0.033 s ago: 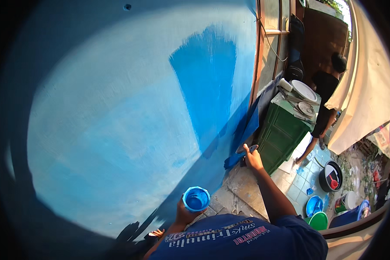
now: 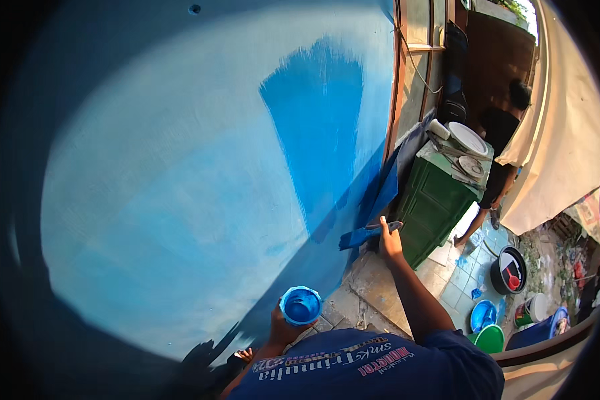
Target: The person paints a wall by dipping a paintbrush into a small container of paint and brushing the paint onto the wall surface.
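My left hand (image 2: pixel 285 328) is closed around a cup of blue paint (image 2: pixel 301 307), held upright near my body, its open top showing wet paint. A wide paintbrush (image 2: pixel 357 238) with blue-coated bristles is in the grip of my right hand (image 2: pixel 391 245), thumb raised along the handle. The bristle end points left towards the pale blue wall (image 2: pixel 160 193); I cannot tell whether it touches. Higher on that wall spreads a fan-shaped patch of brighter blue paint (image 2: pixel 323 140) with streaky upper edges.
Right of my brush stands a green cabinet (image 2: pixel 430 210) with plates (image 2: pixel 468 139) on top. Behind it a person in black (image 2: pixel 500 130) is partly hidden by a beige sheet (image 2: pixel 567 127). A black basin (image 2: pixel 496 273), a blue basin (image 2: pixel 483 316) and a green tub (image 2: pixel 490 339) stand at right.
The brush has lifted slightly and swung leftward, lying more level. My right hand has shifted a little to the right. The paint cup has barely moved.
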